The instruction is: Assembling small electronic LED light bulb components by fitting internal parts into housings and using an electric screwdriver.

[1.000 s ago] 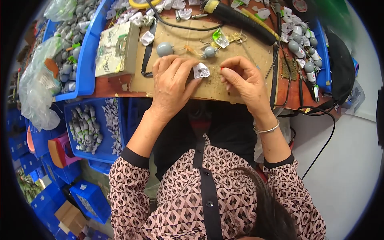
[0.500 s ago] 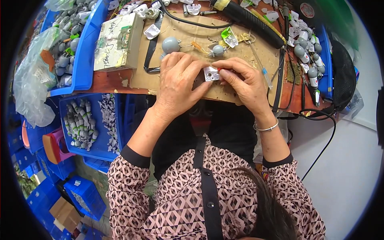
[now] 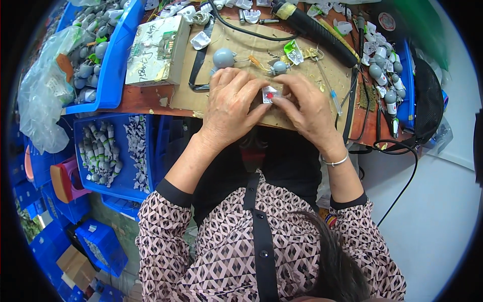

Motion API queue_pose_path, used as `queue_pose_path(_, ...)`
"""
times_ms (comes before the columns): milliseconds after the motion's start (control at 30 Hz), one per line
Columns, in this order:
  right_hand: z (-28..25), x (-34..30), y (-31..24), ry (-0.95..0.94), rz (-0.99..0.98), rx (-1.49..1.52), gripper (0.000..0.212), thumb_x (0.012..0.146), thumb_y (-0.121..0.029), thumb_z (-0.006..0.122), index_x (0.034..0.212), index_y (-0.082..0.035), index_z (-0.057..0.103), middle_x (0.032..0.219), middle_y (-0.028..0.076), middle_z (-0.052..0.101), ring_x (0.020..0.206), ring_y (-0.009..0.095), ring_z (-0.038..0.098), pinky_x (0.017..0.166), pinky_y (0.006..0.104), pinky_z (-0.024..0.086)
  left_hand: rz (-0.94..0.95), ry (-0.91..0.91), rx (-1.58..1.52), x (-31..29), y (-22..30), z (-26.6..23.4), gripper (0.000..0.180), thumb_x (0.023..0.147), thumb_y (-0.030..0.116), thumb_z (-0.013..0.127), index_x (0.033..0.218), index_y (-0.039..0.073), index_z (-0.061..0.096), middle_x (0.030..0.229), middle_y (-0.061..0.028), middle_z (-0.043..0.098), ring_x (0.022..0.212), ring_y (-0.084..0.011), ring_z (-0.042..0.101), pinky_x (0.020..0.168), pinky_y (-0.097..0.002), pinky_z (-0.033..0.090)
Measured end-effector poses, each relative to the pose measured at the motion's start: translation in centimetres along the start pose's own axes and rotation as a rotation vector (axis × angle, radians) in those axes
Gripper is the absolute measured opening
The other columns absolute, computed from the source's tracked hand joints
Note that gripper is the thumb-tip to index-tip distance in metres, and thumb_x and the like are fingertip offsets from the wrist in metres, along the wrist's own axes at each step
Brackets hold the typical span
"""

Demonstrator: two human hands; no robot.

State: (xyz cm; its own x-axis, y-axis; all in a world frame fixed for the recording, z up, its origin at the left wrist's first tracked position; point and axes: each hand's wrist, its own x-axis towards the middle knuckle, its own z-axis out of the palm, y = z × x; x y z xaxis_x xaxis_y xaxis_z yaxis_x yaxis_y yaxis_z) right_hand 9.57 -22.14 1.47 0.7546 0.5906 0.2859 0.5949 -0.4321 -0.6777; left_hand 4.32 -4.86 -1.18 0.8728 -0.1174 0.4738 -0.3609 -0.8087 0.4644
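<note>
Between my two hands, over the front part of a cardboard sheet (image 3: pixel 241 40), is a small white plastic housing (image 3: pixel 266 100) with a red button (image 3: pixel 269 95) seated in it. My left hand (image 3: pixel 231 103) grips its left side with thumb and fingers. At its right edge are the thumb and bent forefinger of my right hand (image 3: pixel 312 110), closed about it. Just beyond my fingers lie a large grey ball (image 3: pixel 223 58) and a smaller grey ball (image 3: pixel 279 66), with an orange piece (image 3: pixel 255 61) and wire between them. A green-and-white shell (image 3: pixel 293 52) lies close by.
A white box (image 3: pixel 153 53) stands left of the cardboard. Beyond it is a blue bin (image 3: pixel 113 65) of grey-ball parts. A thick black tubular tool (image 3: pixel 322 39) with cable lies at the back. Grey-and-white parts (image 3: pixel 380 70) fill the right side. A lower blue tray (image 3: pixel 133 189) holds more parts.
The red button has gone from my right fingertips into the white housing. My right thumb and forefinger have spread around the housing's right edge. The view has shifted slightly.
</note>
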Motion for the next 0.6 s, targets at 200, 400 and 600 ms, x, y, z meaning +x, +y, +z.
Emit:
queue_pose_path(200, -0.7, -0.6, 0.5, -0.012, -0.159, -0.121, 0.02, 0.073, 0.001, 0.062, 0.092, -0.005, 0.063, 0.082, 0.008, 0.054, 0.072, 0.024, 0.056, 0.062, 0.0307, 0.045, 0.01, 0.01, 0.003, 0.0, 0.1, -0.2, 0.032, 0.068, 0.02, 0.071, 0.096, 0.01, 0.06, 0.089, -0.0062, 0.055, 0.092, -0.0257, 0.051, 0.086, -0.0386, 0.035)
queue_pose_path(400, -0.2, -0.6, 0.0, -0.049, -0.195, -0.283, 0.026, 0.071, 0.003, 0.059, 0.093, -0.009, 0.065, 0.084, 0.007, 0.054, 0.073, 0.022, 0.057, 0.063, 0.0319, 0.047, 0.009, 0.015, 0.0, 0.0, 0.1, 0.1, 0.032, 0.068, 0.019, 0.072, 0.096, 0.009, 0.06, 0.088, -0.0063, 0.055, 0.092, -0.0258, 0.051, 0.086, -0.0384, 0.036)
queue_pose_path(600, -0.9, 0.0, 0.3, -0.014, -0.225, -0.206, 0.027, 0.071, 0.004, 0.058, 0.094, -0.009, 0.065, 0.085, 0.007, 0.054, 0.072, 0.023, 0.057, 0.063, 0.031, 0.047, 0.015, 0.005, 0.005, 0.2, 0.1, -0.3, 0.033, 0.067, 0.018, 0.072, 0.096, 0.009, 0.06, 0.089, -0.0063, 0.055, 0.092, -0.0259, 0.051, 0.085, -0.0384, 0.036)
